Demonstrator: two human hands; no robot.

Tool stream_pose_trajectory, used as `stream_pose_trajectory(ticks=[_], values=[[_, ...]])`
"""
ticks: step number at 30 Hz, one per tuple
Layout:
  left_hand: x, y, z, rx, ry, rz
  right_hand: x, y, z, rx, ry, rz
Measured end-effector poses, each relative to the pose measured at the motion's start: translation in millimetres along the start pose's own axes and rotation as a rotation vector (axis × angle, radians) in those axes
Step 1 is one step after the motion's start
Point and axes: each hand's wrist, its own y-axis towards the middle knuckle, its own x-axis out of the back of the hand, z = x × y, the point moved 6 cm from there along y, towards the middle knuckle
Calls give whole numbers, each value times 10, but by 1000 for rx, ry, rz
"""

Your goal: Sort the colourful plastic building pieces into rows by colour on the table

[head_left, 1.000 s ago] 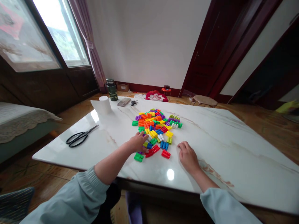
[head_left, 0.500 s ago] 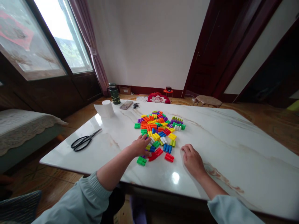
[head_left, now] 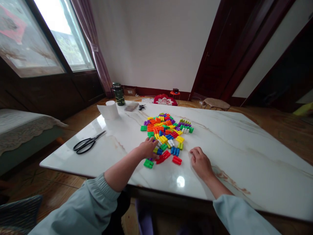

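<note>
A pile of colourful plastic building blocks (head_left: 166, 130) lies in the middle of a white marble table (head_left: 232, 147). My left hand (head_left: 147, 148) rests at the pile's near left edge, its fingers curled over blocks there; what it grips is hidden. A green block (head_left: 148, 163) and red blocks (head_left: 163, 157) lie just in front of that hand. My right hand (head_left: 200, 161) lies on the bare tabletop right of another red block (head_left: 176, 160), fingers loosely curled, holding nothing.
Black scissors (head_left: 87, 143) lie at the table's left. A white paper roll (head_left: 110, 110), a dark green flask (head_left: 118, 93), a flat blurred object (head_left: 131, 106) and keys (head_left: 140, 107) sit at the far left end. A bed (head_left: 22, 130) stands left; a stool (head_left: 215, 103) behind.
Only the camera has shifted slightly. Both hands stay where they were beside the blocks.
</note>
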Motion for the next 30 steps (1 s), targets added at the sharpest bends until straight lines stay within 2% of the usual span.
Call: stream_pose_trajectory(ticks=[4, 12, 18, 30], values=[[43, -21, -32, 0, 6, 5, 2, 4, -4, -11, 4, -3], [-51, 15, 62, -30, -17, -25, 10, 9, -9, -19, 0, -25], [-48, -15, 51, -42, -50, -43, -8, 3, -25, -27, -16, -29], [-40, -65, 17, -38, -49, -13, -7, 1, -47, -55, -14, -15]])
